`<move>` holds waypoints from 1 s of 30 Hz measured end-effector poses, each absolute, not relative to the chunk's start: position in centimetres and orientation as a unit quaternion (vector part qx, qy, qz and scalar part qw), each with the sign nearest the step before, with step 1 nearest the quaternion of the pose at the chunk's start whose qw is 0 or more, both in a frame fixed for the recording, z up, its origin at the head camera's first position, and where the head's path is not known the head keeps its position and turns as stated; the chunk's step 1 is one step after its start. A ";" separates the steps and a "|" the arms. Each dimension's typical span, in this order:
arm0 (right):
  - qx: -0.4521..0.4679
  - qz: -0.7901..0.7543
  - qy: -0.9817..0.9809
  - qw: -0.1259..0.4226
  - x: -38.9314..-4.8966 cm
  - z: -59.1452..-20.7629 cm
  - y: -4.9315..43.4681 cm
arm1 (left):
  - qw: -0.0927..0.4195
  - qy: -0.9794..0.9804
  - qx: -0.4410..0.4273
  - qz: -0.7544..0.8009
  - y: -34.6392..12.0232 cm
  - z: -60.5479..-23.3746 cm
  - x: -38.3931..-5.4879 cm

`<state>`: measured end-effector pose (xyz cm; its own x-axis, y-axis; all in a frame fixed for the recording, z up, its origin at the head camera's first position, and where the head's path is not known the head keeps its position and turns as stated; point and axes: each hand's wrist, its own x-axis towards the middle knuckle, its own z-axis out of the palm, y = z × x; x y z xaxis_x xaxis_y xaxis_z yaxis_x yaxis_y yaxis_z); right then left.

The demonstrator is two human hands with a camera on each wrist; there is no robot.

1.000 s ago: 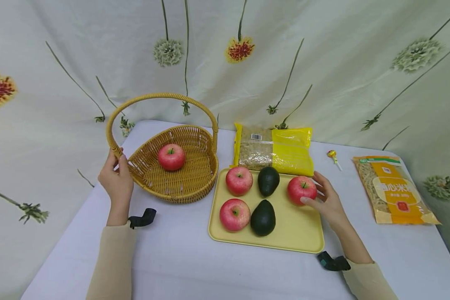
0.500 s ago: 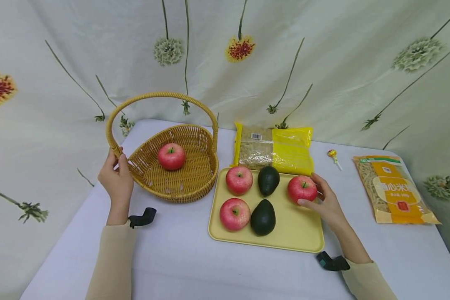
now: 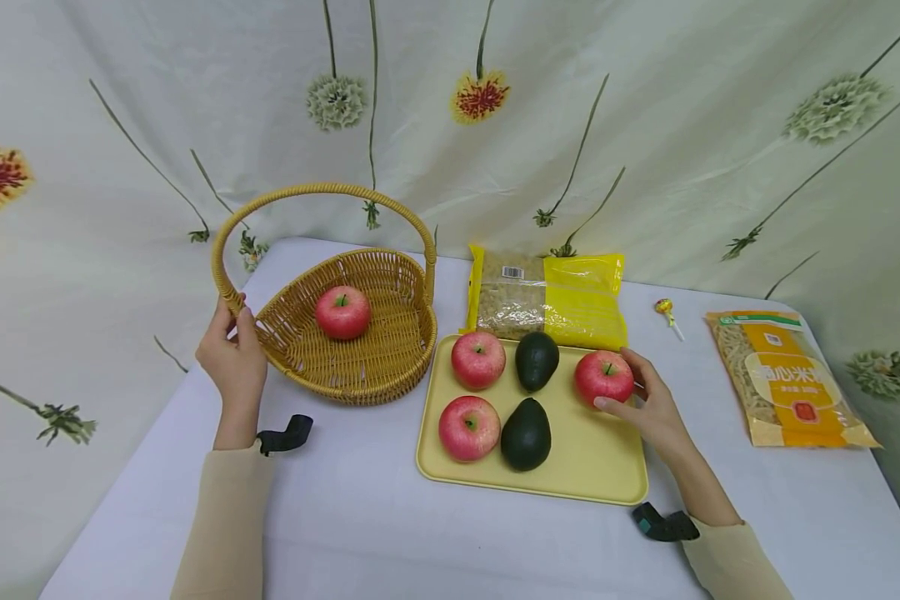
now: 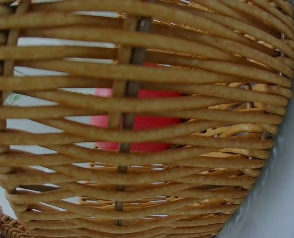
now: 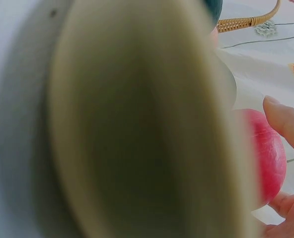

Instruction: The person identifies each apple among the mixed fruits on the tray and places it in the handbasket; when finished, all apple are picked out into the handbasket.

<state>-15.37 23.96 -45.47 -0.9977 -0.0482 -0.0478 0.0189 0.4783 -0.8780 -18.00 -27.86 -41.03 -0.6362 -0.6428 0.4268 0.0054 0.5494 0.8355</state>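
Observation:
My left hand (image 3: 232, 354) grips the foot of the handle of a wicker basket (image 3: 378, 379), at its left side. One red apple (image 3: 342, 313) lies inside, showing through the weave in the left wrist view. At the right, my right hand (image 3: 651, 400) holds another red apple (image 3: 603, 379) between thumb and fingers, over the yellow tray (image 3: 585, 475). Two more apples, a rear one (image 3: 478, 361) and a front one (image 3: 469, 428), sit on the tray's left part. Beside them are two avocados, one behind (image 3: 537, 362) and one in front (image 3: 527, 435).
Behind the tray lies a yellow snack bag (image 3: 547, 296), close to its back rim. A lollipop (image 3: 667, 315) lies to the right of that, and an orange food bag (image 3: 791, 379) near the table's right edge. A flowered cloth hangs behind the white table.
My right hand has shifted slightly left and its fingers have closed in around the right-hand apple. The left hand and basket stay where they were.

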 end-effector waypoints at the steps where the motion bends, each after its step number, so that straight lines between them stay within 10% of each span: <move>1: -0.008 -0.512 0.858 0.032 -15.4 -45.5 24.0 | 0.375 -0.796 0.201 -0.429 -27.9 -41.0 -18.0; 30: -0.027 -0.507 0.861 0.027 -15.5 -45.6 24.2 | 0.385 -0.792 0.194 -0.432 -27.8 -41.1 -18.0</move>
